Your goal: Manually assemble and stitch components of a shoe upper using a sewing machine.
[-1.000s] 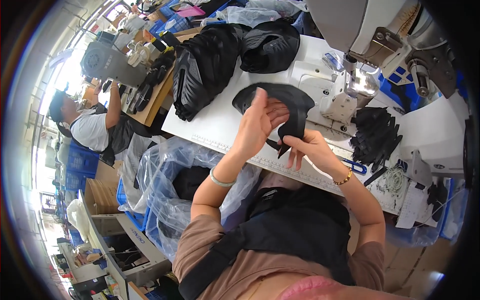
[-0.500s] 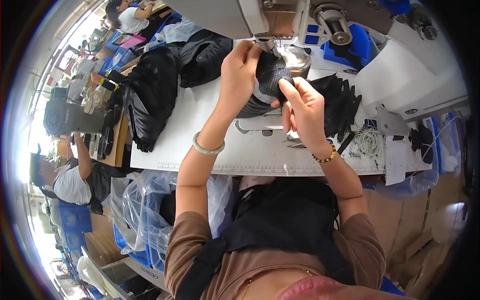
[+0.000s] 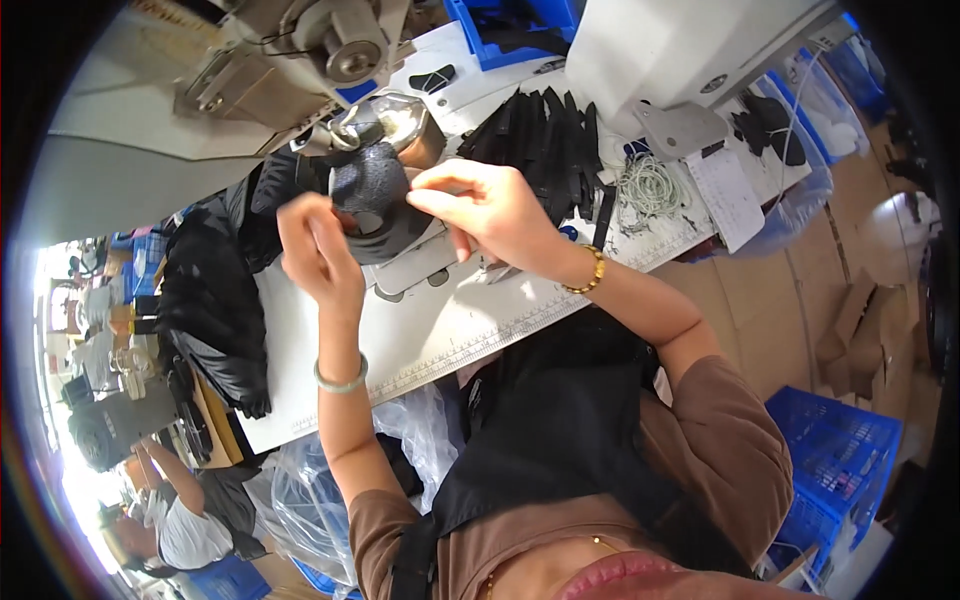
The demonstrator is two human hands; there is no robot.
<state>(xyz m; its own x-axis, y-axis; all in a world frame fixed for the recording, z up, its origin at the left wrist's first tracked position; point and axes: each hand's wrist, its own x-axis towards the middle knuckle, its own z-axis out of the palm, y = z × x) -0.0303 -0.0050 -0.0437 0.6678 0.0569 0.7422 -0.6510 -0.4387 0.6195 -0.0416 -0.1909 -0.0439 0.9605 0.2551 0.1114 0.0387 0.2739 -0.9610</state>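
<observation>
A black knit shoe upper [image 3: 368, 185] sits at the needle area of a sewing machine [image 3: 330, 70], its lower part curving over the bed. My right hand [image 3: 490, 212] pinches the upper's right edge between thumb and forefinger, the other fingers curled. By the upper's left side is my left hand [image 3: 322, 245], its fingers bent and smeared by motion; whether they grip anything I cannot tell. The needle tip is hidden behind machine parts.
Black strips [image 3: 545, 150] lie right of the machine, near a tangle of pale cord [image 3: 652, 186] and a paper slip [image 3: 725, 200]. Stacked black uppers [image 3: 210, 300] fill the table's left side. A blue bin [image 3: 515, 35] stands behind. Another person [image 3: 185, 525] works at far left.
The view has swung right, so the machine appears further left. My left hand has come down from the presser foot to the upper's left side. My right hand keeps to the right edge.
</observation>
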